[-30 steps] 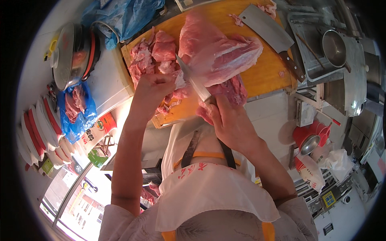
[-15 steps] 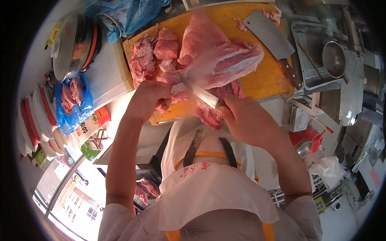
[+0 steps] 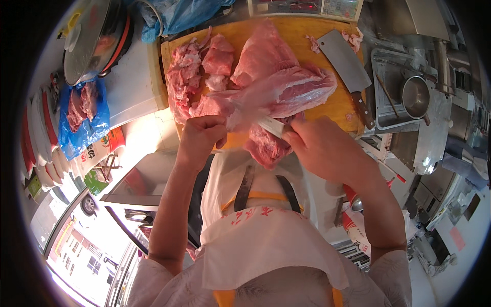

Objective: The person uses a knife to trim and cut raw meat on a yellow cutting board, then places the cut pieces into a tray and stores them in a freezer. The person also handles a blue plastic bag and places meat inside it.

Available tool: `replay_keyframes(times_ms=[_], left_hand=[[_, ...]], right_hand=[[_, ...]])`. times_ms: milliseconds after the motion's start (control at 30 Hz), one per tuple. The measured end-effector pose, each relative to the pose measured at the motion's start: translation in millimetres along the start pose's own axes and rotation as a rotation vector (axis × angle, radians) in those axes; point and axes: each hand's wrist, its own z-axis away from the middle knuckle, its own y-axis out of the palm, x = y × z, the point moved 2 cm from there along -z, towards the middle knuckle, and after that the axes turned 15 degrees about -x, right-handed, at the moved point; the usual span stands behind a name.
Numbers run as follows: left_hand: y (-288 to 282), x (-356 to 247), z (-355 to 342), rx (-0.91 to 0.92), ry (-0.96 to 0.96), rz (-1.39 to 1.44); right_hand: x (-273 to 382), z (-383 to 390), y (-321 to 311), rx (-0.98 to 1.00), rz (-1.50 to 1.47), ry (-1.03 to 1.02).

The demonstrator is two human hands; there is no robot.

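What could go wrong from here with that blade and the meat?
The knife in the right hand points leftward, and the bare left hand is close by, so a slip might cut it.

One chunk of meat hangs over the near edge of the chopping board; it could slide off.

Wooden cutting board (image 3: pixel 340 102), yellow-orange, and it's crowded on the left! A big pink cut of meat (image 3: pixel 302 87) sprawls across the middle, a smaller chunk (image 3: pixel 218 53) sits just left of it, and there's a heap of trimmings (image 3: pixel 184 71) running down the left side. Up front, a dark red piece (image 3: pixel 268 148) pokes over the near edge. Over right, a cleaver (image 3: pixel 345 59) lies flat, handle nearest us, pale scraps (image 3: pixel 353 38) near its far end. White counter (image 3: pixel 134 89) stretches out left of the board.
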Motion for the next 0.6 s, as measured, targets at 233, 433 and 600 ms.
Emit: replay_keyframes(times_ms=[233, 433, 600], left_hand=[[-16.9, 9.7, -7.0, 0.007, -0.009, 0.111], [-20.6, 4.1, -8.1, 0.036, -0.043, 0.157], [-15.4, 3.3, -7.4, -0.025, -0.089, 0.176]], right_hand=[[-0.1, 17.6, -1.3, 0.119, -0.034, 0.138], [-3.8, 13.3, -6.9, -0.009, -0.072, 0.099], [-15.3, 17.2, 5.7, 0.027, -0.145, 0.137]])
